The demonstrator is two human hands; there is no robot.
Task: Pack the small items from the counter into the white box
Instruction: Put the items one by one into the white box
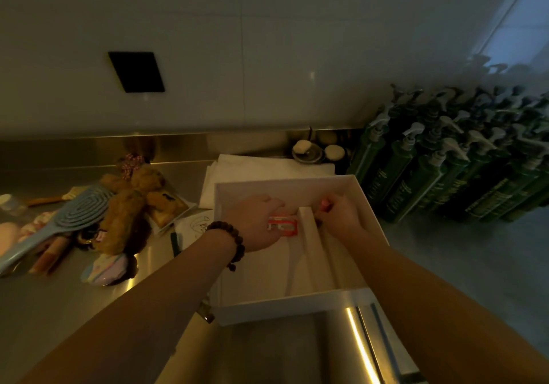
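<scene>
**Both hands in the box**

So the white box (368,205) sits on the steel counter (74,309), and both hands are down inside it. Left hand (255,220) grips a small red-and-white packet (282,225) left of the divider (312,235). Right hand (338,214) pinches something small and pink (325,204) on the other side. Hairbrush (59,220) and teddy (130,202) lie on the counter to the left.

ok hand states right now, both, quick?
Left hand: inside the white box, holding a small red-and-white packet.
Right hand: inside the box, pinching a small pink item.
</scene>
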